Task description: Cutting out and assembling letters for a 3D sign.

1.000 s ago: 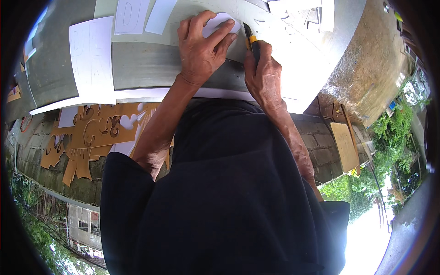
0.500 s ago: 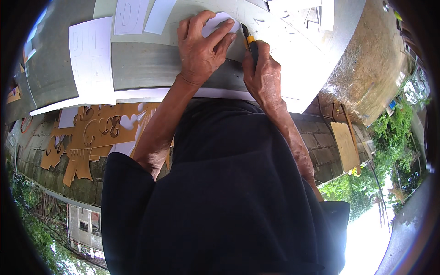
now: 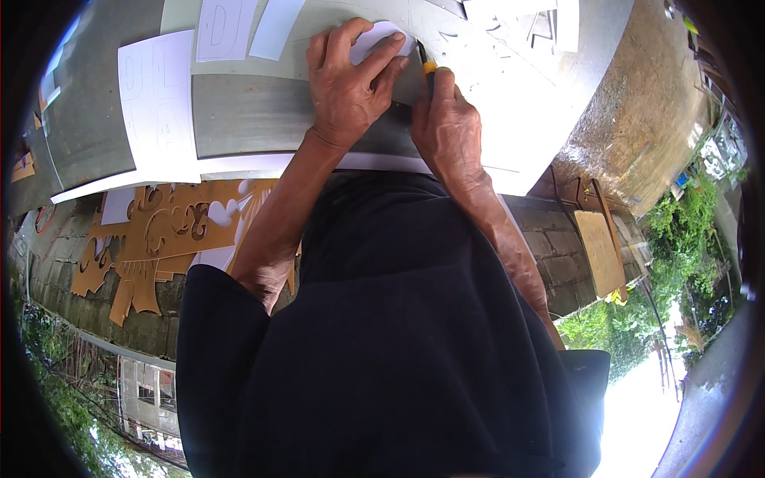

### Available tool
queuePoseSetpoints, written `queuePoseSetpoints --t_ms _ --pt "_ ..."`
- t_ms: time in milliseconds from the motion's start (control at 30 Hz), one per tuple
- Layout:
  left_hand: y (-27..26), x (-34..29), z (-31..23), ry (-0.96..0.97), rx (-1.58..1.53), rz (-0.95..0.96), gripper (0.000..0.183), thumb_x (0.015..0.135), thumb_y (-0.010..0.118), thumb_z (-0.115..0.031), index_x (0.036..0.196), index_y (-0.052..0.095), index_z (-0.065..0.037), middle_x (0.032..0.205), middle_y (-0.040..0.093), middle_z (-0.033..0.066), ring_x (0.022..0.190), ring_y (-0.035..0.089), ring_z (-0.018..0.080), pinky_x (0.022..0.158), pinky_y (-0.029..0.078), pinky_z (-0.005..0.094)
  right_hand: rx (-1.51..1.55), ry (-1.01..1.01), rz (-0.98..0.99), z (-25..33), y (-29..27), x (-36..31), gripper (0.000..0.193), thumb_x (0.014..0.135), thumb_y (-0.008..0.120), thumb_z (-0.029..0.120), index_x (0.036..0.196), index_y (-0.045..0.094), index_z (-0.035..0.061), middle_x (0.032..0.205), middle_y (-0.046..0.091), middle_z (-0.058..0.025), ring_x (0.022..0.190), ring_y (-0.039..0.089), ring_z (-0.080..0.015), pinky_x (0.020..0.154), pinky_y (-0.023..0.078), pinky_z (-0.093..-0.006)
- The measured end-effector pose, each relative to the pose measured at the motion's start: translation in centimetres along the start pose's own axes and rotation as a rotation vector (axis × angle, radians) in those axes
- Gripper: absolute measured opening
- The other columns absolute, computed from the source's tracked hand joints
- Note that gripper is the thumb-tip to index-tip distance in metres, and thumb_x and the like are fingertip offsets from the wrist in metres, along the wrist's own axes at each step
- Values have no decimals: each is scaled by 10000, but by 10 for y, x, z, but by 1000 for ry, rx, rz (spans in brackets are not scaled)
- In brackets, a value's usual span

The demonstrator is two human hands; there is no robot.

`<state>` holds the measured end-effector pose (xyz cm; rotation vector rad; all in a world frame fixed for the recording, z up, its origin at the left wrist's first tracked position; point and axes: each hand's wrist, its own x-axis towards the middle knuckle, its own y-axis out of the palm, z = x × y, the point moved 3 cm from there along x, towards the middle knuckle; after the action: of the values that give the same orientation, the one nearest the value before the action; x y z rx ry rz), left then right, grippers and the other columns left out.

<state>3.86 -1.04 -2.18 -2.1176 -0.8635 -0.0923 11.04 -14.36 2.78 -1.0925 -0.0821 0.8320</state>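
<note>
We are looking at a rounded white piece (image 3: 382, 29) that is lying on the far part of the work surface (image 3: 279, 119), directly under the fingers of the left hand (image 3: 349, 89). That hand is the nearer one: it is spreading over the piece from the near left and pressing it down with bent fingers, seemingly without gripping it. The right hand (image 3: 450, 123) is grasping a yellow-and-black utility knife (image 3: 430, 68) and is sitting to the near right of the piece. The knife's long axis is running from near to far, leaning a little left at its far end, so the blade is pointing at the piece's right edge, just beside the left thumb. We are not able to tell whether the tip is touching that edge. The fingers are covering too much for us to be judging the piece's own long axis.
</note>
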Motion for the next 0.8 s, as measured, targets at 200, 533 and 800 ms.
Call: queuePoseSetpoints --t_ms 200,533,800 --pt "-1 2 -3 5 1 -19 323 778 863 -220 1096 811 -197 1178 616 49 986 523 243 880 451 366 32 -23 -25 3 0 -2 185 932 594 39 1044 458 -19 736 659 -286 616 673 -465 521 534 -516" --pt "-6 11 -8 -165 35 -34 346 739 880 -257 1049 776 -143 1110 604 96 951 567 297 850 484 413 264 73 -87 -17 -19 -32 214 975 598 70 1130 490 -31 674 625 -249 594 658 -432 545 497 -498" --pt "-46 34 3 -26 -52 121 475 850 650 57 1279 678 -145 1292 616 65 1166 588 296 959 470 462 563 368 -14 -27 -35 -32 233 1028 566 182 1114 525 -31 641 623 -78 503 638 -167 499 516 -337"
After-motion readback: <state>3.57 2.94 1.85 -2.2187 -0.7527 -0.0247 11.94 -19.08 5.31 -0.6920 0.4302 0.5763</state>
